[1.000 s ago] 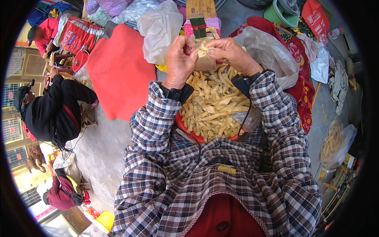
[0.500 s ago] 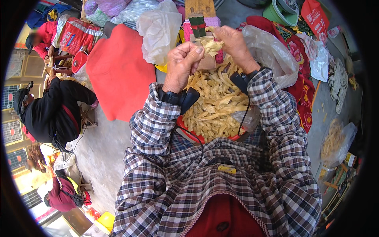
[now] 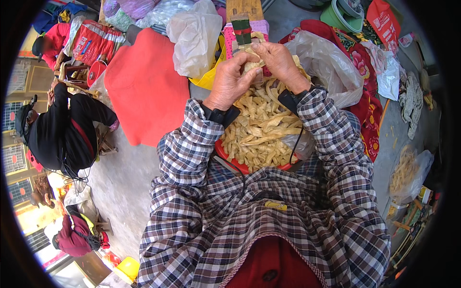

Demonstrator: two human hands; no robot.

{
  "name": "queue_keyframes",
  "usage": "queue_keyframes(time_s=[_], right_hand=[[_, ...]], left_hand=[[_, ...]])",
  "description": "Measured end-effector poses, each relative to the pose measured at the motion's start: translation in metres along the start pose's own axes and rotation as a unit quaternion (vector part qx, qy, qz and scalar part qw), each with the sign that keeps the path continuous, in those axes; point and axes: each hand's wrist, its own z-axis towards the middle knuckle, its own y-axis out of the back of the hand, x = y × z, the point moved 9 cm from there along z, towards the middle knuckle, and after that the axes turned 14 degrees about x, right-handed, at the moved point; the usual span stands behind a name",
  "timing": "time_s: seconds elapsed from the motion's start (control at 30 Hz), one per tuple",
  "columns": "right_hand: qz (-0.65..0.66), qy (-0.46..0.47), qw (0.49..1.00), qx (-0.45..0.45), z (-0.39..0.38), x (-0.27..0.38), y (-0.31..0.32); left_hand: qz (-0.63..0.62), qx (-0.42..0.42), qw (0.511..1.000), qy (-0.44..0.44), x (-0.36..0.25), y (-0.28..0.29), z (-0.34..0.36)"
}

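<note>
My left hand (image 3: 234, 79) and my right hand (image 3: 278, 65) meet at the upper middle, closed on a pale yellow strip (image 3: 255, 61) that is partly hidden by their fingers. They are just in front of a wooden board (image 3: 242, 7) that carries a green wrap (image 3: 241, 29) with a red band, over pink dotted cloth. Below my hands a red basin (image 3: 223, 152) in my lap holds a heap of similar pale yellow strips (image 3: 254, 134), some long, some short and bunched.
Red sheet (image 3: 144, 91) at left, white bag (image 3: 192, 41), yellow bag (image 3: 201, 82), clear bag (image 3: 326, 57), floral cloth (image 3: 370, 125), green tubs (image 3: 343, 17), bag of strips (image 3: 406, 175). Several people sit along the left, one in black (image 3: 62, 134).
My hands have drawn closer together; my left hand has shifted rightward, and my right hand rose, then came back down toward it. The people at upper left have moved slightly.
</note>
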Motion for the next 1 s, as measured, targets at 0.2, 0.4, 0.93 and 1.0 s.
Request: queue_keyframes(time_s=[0.2, 0.4, 0.93, 1.0], right_hand=[[-0.113, 0.023, 0.993, -0.035, -0.007, 0.016, 0.009], [-0.05, 0.005, 0.997, -0.059, 0.001, -0.001, 0.017], [-0.261, -0.054, 0.962, -0.062, 0.007, -0.02, 0.0], [-0.176, 0.014, 0.982, -0.062, 0.004, -0.011, 0.003]], left_hand=[[0.117, -0.072, 0.99, -0.033, -0.01, 0.001, -0.001], [0.002, -0.084, 0.996, 0.008, 0.005, 0.006, -0.001], [0.183, -0.109, 0.962, 0.169, 0.047, 0.045, 0.002], [0.136, -0.049, 0.98, 0.136, 0.043, 0.034, 0.0]])
